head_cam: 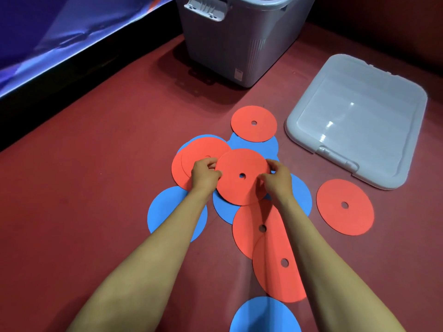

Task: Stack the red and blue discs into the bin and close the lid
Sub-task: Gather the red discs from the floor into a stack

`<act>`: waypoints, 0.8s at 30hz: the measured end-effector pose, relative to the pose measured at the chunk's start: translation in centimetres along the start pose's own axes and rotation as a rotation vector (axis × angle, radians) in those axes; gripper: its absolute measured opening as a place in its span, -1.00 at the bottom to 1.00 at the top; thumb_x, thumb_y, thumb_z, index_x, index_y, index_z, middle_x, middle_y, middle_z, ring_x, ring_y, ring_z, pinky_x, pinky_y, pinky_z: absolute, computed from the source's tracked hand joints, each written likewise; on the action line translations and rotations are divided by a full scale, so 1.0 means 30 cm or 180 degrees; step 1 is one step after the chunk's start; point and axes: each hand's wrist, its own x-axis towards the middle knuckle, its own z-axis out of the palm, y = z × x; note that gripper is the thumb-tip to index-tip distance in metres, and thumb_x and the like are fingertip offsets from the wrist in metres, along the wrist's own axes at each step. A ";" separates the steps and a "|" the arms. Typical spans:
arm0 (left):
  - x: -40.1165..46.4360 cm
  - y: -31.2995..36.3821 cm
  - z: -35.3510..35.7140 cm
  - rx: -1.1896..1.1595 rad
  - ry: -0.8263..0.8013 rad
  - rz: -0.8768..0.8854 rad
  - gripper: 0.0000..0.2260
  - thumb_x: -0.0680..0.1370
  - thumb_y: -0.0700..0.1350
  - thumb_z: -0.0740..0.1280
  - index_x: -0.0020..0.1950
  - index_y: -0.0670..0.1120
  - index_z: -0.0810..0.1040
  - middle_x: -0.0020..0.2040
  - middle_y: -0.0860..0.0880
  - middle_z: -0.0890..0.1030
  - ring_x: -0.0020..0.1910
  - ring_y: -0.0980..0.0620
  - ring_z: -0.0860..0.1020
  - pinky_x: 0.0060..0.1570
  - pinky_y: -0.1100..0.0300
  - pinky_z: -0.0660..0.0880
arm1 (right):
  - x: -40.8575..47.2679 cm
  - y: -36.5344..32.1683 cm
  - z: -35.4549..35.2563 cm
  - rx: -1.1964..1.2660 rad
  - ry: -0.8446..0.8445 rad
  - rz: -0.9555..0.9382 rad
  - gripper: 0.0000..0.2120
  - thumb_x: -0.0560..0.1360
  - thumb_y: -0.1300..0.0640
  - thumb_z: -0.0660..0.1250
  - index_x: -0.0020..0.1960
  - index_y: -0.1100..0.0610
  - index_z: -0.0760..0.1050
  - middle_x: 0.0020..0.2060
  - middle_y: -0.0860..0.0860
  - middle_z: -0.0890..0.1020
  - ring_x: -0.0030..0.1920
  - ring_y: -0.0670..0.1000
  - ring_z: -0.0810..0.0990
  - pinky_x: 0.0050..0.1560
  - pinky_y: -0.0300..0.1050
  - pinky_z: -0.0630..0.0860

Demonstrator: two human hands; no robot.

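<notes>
While both hands, left (205,173) and right (275,179), pinch opposite rims of one red disc (239,185), likely to start a stack, bin (239,44) stands lidless; lid (359,121) lies aside on floor (96,164).

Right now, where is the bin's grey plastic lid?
In the head view, the grey plastic lid lies on the red floor, right of the grey bin.

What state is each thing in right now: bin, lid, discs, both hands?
Bin: upright on the floor, lid off.
Lid: flat on the floor, right of the bin.
Held red disc: gripped at both edges.
Other discs: scattered and overlapping on the floor.
Left hand: pinching the disc's left edge.
Right hand: pinching its right edge.
</notes>
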 end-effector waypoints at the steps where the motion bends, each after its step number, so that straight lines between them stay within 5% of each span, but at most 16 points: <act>1: 0.000 0.001 -0.002 -0.0065 0.0014 -0.0020 -0.59 0.39 -0.51 0.29 0.20 -0.28 0.58 0.00 -0.11 0.60 0.04 -0.06 0.59 0.17 0.02 0.54 | 0.002 -0.007 0.000 0.0000 0.0005 -0.0010 -0.49 0.36 0.44 0.24 0.28 0.19 0.51 0.11 0.05 0.59 0.07 0.00 0.55 0.03 -0.17 0.43; 5: -0.020 0.015 -0.027 -0.0424 -0.0069 -0.0140 -0.60 0.43 -0.54 0.25 0.21 -0.29 0.58 -0.07 -0.05 0.61 -0.02 -0.04 0.58 -0.05 0.11 0.56 | 0.003 -0.018 0.006 0.0039 0.0035 -0.0055 -0.44 0.33 0.45 0.19 0.27 0.14 0.53 0.16 0.08 0.62 0.14 0.06 0.59 0.14 -0.04 0.52; 8: -0.026 0.009 -0.053 -0.0431 -0.0075 -0.0055 -0.63 0.46 -0.46 0.27 0.22 -0.24 0.59 0.10 -0.13 0.64 0.06 -0.11 0.61 0.09 0.02 0.57 | -0.006 -0.029 -0.001 0.0234 -0.0027 -0.0007 -0.44 0.35 0.44 0.21 0.30 0.13 0.50 0.17 0.07 0.60 0.14 0.08 0.59 0.18 0.03 0.53; 13: -0.066 0.014 -0.071 -0.0437 -0.0305 0.0006 -0.71 0.51 -0.36 0.29 0.13 -0.07 0.59 0.26 -0.17 0.58 0.01 -0.12 0.63 -0.05 0.14 0.54 | -0.039 -0.052 -0.021 0.0146 -0.0099 -0.0162 -0.61 0.37 0.42 0.19 0.13 0.19 0.56 0.01 0.08 0.61 -0.01 0.07 0.56 0.01 -0.05 0.51; 17: -0.110 0.048 -0.064 -0.0402 -0.0541 -0.0145 -0.74 0.59 -0.31 0.19 0.23 -0.13 0.52 -0.13 -0.06 0.58 -0.31 0.08 0.54 -0.42 0.23 0.54 | -0.064 -0.039 -0.049 0.0156 -0.0181 0.0004 -0.64 0.39 0.38 0.19 0.10 0.18 0.58 -0.05 0.09 0.64 -0.08 0.08 0.58 -0.03 0.00 0.54; 24: -0.192 0.028 -0.017 0.0043 -0.1111 0.0012 -0.76 0.61 -0.21 0.24 0.27 -0.14 0.50 -0.04 -0.09 0.60 -0.25 0.04 0.56 -0.39 0.16 0.54 | -0.130 0.035 -0.146 0.0179 -0.0268 0.0266 -0.64 0.45 0.31 0.22 0.21 0.10 0.51 0.02 0.06 0.62 -0.02 0.07 0.60 0.03 0.00 0.54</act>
